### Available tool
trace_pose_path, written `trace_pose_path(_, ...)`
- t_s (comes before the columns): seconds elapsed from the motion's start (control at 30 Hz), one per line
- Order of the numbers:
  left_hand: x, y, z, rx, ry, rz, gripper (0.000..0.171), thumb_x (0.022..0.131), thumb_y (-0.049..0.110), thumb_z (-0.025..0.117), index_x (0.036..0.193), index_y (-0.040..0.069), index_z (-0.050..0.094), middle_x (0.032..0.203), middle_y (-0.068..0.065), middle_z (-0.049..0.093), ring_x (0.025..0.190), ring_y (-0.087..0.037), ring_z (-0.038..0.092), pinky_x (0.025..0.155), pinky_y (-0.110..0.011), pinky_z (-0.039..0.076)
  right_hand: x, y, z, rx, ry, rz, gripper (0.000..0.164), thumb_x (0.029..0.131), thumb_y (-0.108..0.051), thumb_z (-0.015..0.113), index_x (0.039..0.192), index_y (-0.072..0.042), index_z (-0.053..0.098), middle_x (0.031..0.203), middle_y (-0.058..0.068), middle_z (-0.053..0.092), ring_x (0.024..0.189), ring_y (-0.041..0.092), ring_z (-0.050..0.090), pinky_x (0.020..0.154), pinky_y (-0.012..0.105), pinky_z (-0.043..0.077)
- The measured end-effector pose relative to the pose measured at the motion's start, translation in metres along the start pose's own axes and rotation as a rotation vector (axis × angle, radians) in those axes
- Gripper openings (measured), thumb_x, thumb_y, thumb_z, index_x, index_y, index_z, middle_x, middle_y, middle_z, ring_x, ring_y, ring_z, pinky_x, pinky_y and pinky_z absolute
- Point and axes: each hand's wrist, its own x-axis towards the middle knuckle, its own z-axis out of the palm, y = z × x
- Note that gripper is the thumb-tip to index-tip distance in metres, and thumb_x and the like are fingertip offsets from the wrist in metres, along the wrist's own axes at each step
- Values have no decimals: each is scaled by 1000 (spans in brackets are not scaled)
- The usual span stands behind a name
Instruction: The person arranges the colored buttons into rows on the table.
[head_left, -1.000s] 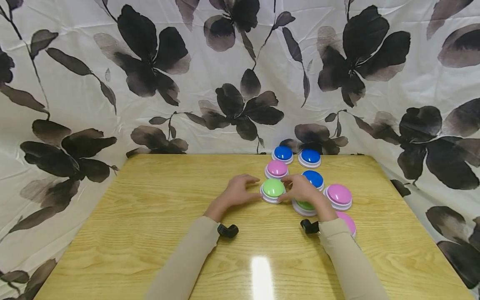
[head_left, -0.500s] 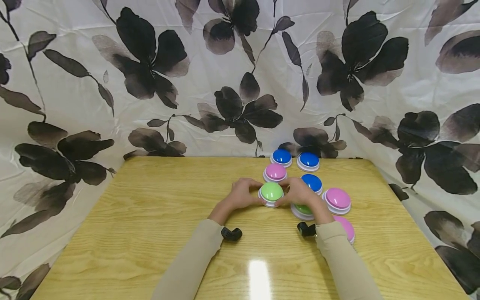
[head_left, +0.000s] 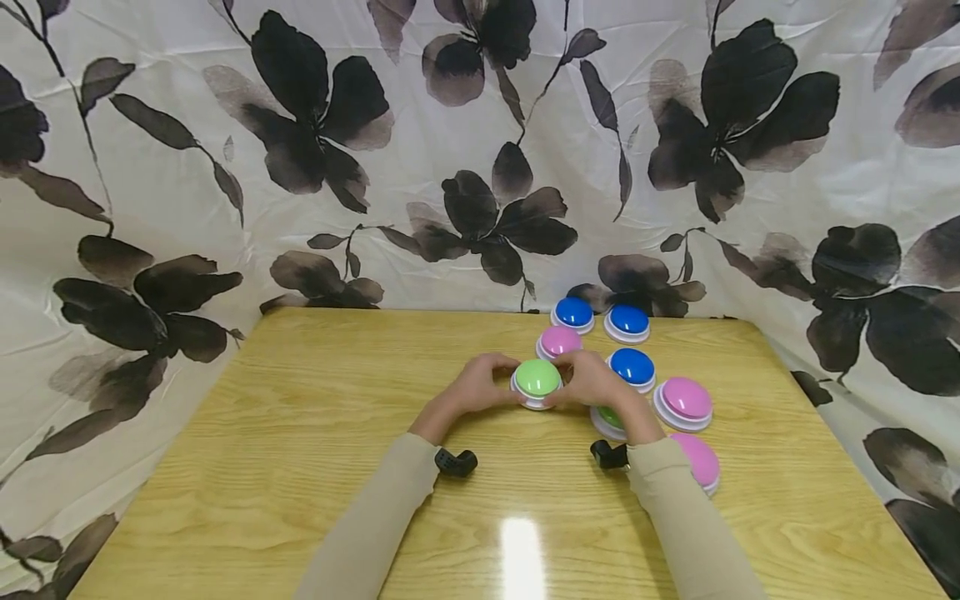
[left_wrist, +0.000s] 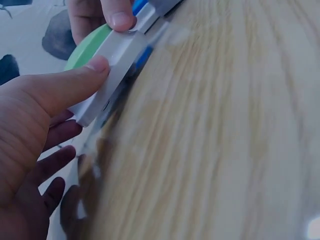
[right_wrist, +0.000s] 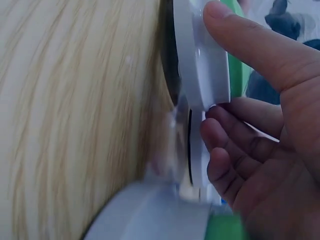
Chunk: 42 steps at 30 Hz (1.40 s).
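Observation:
Between both hands is a push button with a green dome (head_left: pixel 537 377) and a white base. My left hand (head_left: pixel 477 385) pinches its left side; in the left wrist view the thumb (left_wrist: pixel 75 85) lies on the white rim. The right hand (head_left: pixel 594 383) pinches the opposite side, its thumb (right_wrist: pixel 250 37) across the base in the right wrist view. The button's dark underside shows there, slightly off the wood. Just behind it sits a pink button (head_left: pixel 560 341). A second green button (head_left: pixel 609 417) is partly hidden under my right wrist.
Three blue buttons, one of them a blue button (head_left: pixel 632 365) beyond my right hand, stand towards the back. Two more pink buttons, including a pink button (head_left: pixel 686 398), lie at the right. The wooden table (head_left: pixel 315 433) ends at a floral cloth (head_left: pixel 420 125).
Both hands have closed in on the green button's sides. It has shifted left, away from the second green and the blue buttons. The head view has swung slightly.

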Motion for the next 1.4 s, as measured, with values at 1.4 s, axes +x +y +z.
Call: trace_pose_path(1.4,-3,-26,-32,4,-14,-32,60,74,30,87,124,4,64,120,-6,64,116,-21,55,102,-36,41,34,-19,24,38,18,-24,58,67,-30,91,113,-1,67,96,3,66,86,18,57,80,32,49)
